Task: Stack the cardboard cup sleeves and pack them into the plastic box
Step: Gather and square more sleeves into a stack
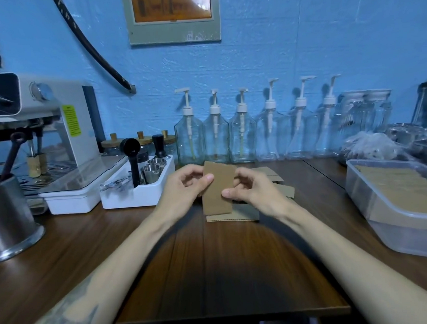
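Left hand and right hand pinch a cardboard sleeve above loose sleeves, apparently squaring it for stacking; the plastic box waits right.

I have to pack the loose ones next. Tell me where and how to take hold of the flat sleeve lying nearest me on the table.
Pinch the flat sleeve at its near long edge, coming from the front. That edge is the part sticking out from under the held sleeve and both hands. It lies flat on the table, so probably slide a fingertip under first.
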